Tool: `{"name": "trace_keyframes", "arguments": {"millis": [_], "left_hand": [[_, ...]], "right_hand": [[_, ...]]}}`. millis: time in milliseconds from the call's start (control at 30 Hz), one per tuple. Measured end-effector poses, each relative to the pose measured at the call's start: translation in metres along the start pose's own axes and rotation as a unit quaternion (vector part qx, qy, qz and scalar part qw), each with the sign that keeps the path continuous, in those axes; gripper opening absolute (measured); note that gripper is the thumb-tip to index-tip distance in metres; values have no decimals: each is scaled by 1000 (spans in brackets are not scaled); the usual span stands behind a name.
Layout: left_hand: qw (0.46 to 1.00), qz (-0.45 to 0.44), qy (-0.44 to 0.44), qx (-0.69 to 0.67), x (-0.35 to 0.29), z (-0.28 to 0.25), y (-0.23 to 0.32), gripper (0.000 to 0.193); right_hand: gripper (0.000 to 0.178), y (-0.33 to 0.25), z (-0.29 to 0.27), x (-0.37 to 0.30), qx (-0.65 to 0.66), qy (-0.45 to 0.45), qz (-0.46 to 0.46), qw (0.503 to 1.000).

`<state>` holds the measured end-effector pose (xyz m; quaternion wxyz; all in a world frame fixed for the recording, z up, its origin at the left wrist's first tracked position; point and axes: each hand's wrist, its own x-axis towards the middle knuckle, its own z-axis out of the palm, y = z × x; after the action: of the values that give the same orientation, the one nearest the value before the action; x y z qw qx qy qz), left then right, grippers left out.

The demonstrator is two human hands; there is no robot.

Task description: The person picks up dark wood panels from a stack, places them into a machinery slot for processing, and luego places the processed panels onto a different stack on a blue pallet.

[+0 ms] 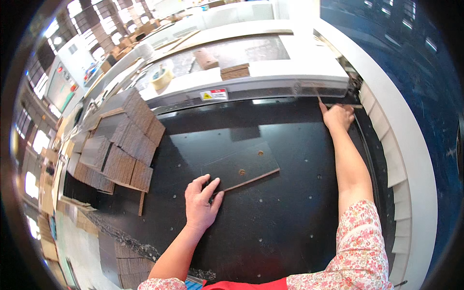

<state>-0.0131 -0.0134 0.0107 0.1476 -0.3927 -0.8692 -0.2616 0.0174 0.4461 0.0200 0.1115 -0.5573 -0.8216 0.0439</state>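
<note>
A dark, glossy flat panel (256,162) with two round brown holes and a brown edge lies on the black worktable. My left hand (200,202) is at its left end, fingertips on its surface and thumb by its near edge. Stretched to the far right corner of the table, my right hand (338,117) has its fingers closed by the machine's front edge. A thin brown-edged strip (356,106) shows beside those fingers; most of it is hidden by the hand and the machine.
Stacked brown-edged boards (126,145) stand at the left of the black table (290,232). Across the back runs the machine's beam (270,88) with a warning label. On its top are a tape roll (162,79) and a small board stack (235,72). A pale pleated cover (386,130) lines the right.
</note>
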Motion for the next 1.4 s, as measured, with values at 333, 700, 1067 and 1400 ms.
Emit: {"name": "trace_keyframes", "arguments": {"millis": [333, 700, 1067, 1400], "left_hand": [[1000, 2, 12, 1, 0, -2, 0, 37], [1000, 8, 11, -6, -1, -2, 0, 38], [1000, 10, 29, -6, -3, -2, -3, 35], [999, 41, 13, 1, -1, 1, -5, 36]], "right_hand": [[91, -4, -2, 0, 1, -7, 22, 1000], [90, -1, 3, 1, -2, 14, 24, 1000], [88, 9, 11, -7, 38, 64, -28, 997], [73, 28, 19, -119, 75, 51, -209, 974]]}}
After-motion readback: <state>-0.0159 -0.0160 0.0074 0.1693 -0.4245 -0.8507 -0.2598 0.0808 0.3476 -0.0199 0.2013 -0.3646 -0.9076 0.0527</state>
